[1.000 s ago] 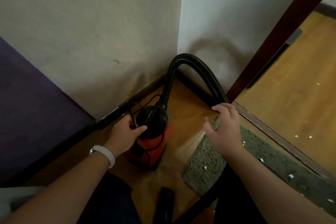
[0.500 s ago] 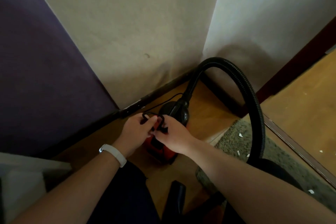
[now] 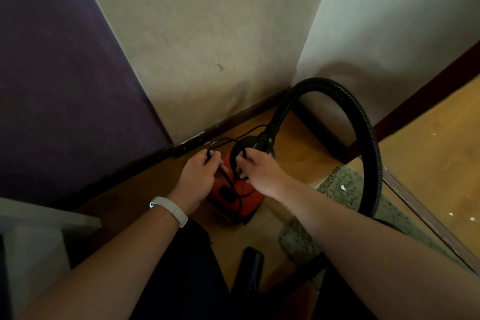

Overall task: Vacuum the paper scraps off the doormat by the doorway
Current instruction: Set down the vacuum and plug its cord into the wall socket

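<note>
Purple matte panelling (image 3: 65,73) fills the left side and meets a rough beige plaster wall (image 3: 207,34), which has a dark skirting board (image 3: 192,141) along its foot. At the lower left edge sits a pale, flat-topped ledge (image 3: 39,218).

The left forearm reaches up from the lower left with a smooth white wristband (image 3: 170,209) round the wrist. The left hand (image 3: 200,179) is knuckles-up over the wooden floor (image 3: 293,132), its fingers curled and clamped on a loop of thin black cord (image 3: 220,141).

Just right of it, partly under both hands, stands the vacuum cleaner (image 3: 239,197). It has a small glossy red body with a rounded black top and sits in the corner of the floor where the two walls meet. A flat black nozzle (image 3: 250,265) lies on the floor at the bottom edge.

The right hand (image 3: 262,174) comes in from the lower right on a straight forearm. Its fingers are bent and pinch the same cord close to the vacuum's top.

A ribbed black hose (image 3: 372,163) rises from that top, arches against the paler wall and drops onto the doormat (image 3: 348,200). The doormat is a shaggy grey-green rectangle lying along the doorway edge of the floor, right of the vacuum. Small white paper scraps (image 3: 342,188) lie on its pile.

A dark brown door frame (image 3: 420,101) slants across the right side, and a dull threshold strip (image 3: 420,212) runs beside the mat. Beyond the strip, more white flecks (image 3: 451,214) dot the smooth floorboards.
</note>
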A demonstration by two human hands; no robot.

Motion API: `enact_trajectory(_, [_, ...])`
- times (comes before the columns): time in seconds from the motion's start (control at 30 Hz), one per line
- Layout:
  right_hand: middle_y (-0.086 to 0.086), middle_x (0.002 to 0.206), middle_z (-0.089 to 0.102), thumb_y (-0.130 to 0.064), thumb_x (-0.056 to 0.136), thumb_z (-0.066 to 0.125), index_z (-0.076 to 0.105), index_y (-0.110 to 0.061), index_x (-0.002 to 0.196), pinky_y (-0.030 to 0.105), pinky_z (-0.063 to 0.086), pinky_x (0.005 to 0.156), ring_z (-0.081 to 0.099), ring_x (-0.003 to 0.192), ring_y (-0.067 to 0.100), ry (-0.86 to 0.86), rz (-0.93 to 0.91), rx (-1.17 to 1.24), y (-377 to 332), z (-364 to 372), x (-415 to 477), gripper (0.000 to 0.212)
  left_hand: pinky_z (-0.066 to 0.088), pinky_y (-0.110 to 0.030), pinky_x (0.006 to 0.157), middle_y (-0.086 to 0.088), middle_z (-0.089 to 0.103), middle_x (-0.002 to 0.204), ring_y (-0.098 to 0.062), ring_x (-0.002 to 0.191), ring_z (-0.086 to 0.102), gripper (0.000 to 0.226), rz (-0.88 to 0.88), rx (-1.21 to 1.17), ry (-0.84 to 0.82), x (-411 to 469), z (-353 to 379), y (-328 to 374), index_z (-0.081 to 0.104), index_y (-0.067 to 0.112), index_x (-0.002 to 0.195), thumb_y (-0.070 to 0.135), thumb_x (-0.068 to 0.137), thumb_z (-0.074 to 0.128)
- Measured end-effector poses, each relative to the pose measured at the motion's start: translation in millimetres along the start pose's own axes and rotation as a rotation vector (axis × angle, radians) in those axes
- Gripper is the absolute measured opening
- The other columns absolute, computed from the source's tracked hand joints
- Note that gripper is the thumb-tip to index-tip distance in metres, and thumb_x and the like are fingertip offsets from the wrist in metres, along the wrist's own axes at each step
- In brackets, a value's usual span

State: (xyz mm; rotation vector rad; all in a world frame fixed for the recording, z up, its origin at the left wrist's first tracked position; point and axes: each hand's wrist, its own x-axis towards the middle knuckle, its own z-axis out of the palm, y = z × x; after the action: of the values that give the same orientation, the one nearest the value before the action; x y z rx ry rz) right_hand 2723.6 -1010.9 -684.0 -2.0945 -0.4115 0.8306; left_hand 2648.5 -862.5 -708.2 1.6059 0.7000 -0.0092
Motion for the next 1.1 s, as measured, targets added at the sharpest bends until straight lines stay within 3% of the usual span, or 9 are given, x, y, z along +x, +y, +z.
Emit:
enact_trajectory(0.1, [-0.007,0.085,0.062,-0.032,0.107,0.046,0.055,-0.022,0.105,0.029,0.054,0.070,0.066,0.074,0.011,0.077,0.021,-0.034,1.5,-9.3,4.2,0.014,0.054,-0.031,0.067,-0.003,0.071,0.070,-0.018,0.068,0.067,0.027,0.005,0.047,-0.102,-7.8,-1.7,-0.8,0.058,0.014,0.084,0.025,0.105,0.046])
enact_trajectory(0.23, [0.002,0.077,0.065,-0.028,0.106,0.047,0.057,-0.023,0.082,0.042,0.060,0.079,0.070,0.076,0.017,0.166,-0.032,-0.032,-7.7,-13.7,6.2,0.027,0.054,-0.028,0.065,-0.003,0.071,0.071,-0.017,0.066,0.068,0.024,-0.028,0.082,-0.273,-15.3,-4.6,-2.7,0.059,0.012,0.090,0.025,0.105,0.046])
enact_trajectory(0.4, [-0.002,0.070,0.062,-0.027,0.106,0.048,0.051,-0.023,0.073,0.045,0.059,0.076,0.067,0.068,0.010,0.249,-0.156,-0.093,-20.6,-14.3,4.3,0.033,0.047,-0.024,0.060,0.003,0.064,0.065,-0.010,0.061,0.061,0.029,0.000,0.030,-0.219,-16.7,-7.5,-4.0,0.061,0.014,0.091,0.033,0.105,0.045])
enact_trajectory(0.57, [0.010,0.073,0.065,-0.028,0.104,0.050,0.059,-0.007,0.083,0.051,0.057,0.071,0.068,0.069,0.021,0.277,-0.208,0.019,-28.4,-19.3,2.2,0.031,0.050,-0.028,0.075,0.002,0.066,0.095,-0.012,0.085,0.063,0.010,0.006,0.001,-0.240,-11.8,-6.1,-12.6,0.062,0.027,0.105,0.032,0.101,0.053])
enact_trajectory(0.67, [0.012,0.078,0.067,-0.029,0.104,0.050,0.062,-0.005,0.089,0.051,0.057,0.073,0.069,0.072,0.022,0.245,-0.207,-0.022,-26.4,-23.3,1.4,0.031,0.052,-0.030,0.089,0.004,0.064,0.117,-0.011,0.105,0.062,0.028,0.015,0.043,-0.254,-1.3,-2.3,-15.5,0.058,0.028,0.127,0.023,0.100,0.059])
enact_trajectory(0.77, [0.010,0.086,0.069,-0.026,0.104,0.050,0.067,-0.010,0.096,0.045,0.061,0.077,0.071,0.073,0.018,0.305,-0.166,0.069,-20.8,-29.6,0.7,0.024,0.045,-0.035,0.105,0.010,0.065,0.123,-0.008,0.118,0.058,0.023,0.019,0.221,-0.399,4.3,2.9,-17.2,0.063,0.031,0.122,0.025,0.102,0.054])
enact_trajectory(0.87, [0.010,0.089,0.069,-0.027,0.104,0.051,0.068,-0.018,0.098,0.040,0.063,0.077,0.072,0.074,0.017,0.300,-0.098,0.193,-15.1,-34.2,-0.2,0.019,0.048,-0.029,0.097,0.014,0.068,0.108,-0.004,0.105,0.063,0.021,0.021,0.365,-0.468,1.9,9.1,-18.6,0.065,0.035,0.102,0.020,0.103,0.051])
enact_trajectory(1.0, [0.003,0.090,0.069,-0.031,0.103,0.053,0.065,-0.023,0.105,0.039,0.063,0.079,0.071,0.078,0.017,0.228,-0.026,0.272,-1.4,-34.0,-2.3,0.014,0.054,-0.029,0.082,0.005,0.072,0.099,-0.007,0.087,0.069,0.019,0.106,0.418,-0.318,6.7,7.2,-23.4,0.068,0.031,0.098,0.018,0.101,0.054])
enact_trajectory(1.1, [0.001,0.094,0.070,-0.034,0.103,0.053,0.064,-0.024,0.108,0.039,0.060,0.082,0.070,0.082,0.017,0.181,0.004,0.120,19.0,-29.4,-0.8,0.015,0.050,-0.022,0.066,-0.001,0.071,0.086,-0.006,0.074,0.068,0.021,0.143,0.431,-0.189,9.1,3.4,-23.9,0.070,0.021,0.090,0.021,0.102,0.052])
